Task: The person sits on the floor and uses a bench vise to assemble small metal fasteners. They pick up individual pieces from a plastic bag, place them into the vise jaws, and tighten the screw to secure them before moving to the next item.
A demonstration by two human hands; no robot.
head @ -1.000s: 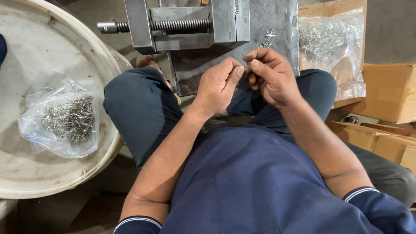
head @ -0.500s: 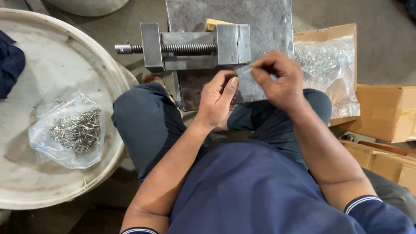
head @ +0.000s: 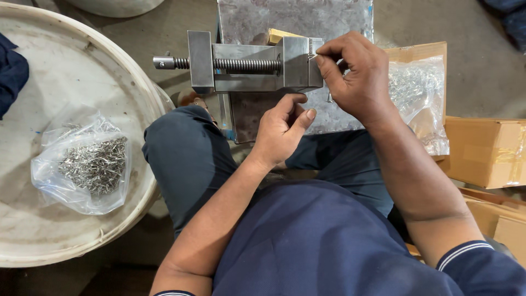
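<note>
R hand [head: 356, 74] pinched at vise [head: 252, 66] right end; L hand [head: 282, 129] loosely curled, empty, just below.

Clear plastic bag [head: 87, 167] of metal bits on round white table [head: 66, 71]; second bag [head: 419, 101] in open brown carton [head: 416, 55]; taped cartons [head: 485, 153] right.

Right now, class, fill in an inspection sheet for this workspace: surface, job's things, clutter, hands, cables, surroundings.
Surface: grey metal plate under a steel vise.
Job's things: a small metal piece, too small to identify, pinched at the vise's jaw end.
Clutter: clear bag of metal parts on a round white tray; second bag of parts at the right.
Hands: right hand pinching at the vise; left hand half curled, empty.
Cables: nothing seen.
Surroundings: cardboard boxes, concrete floor.
</note>
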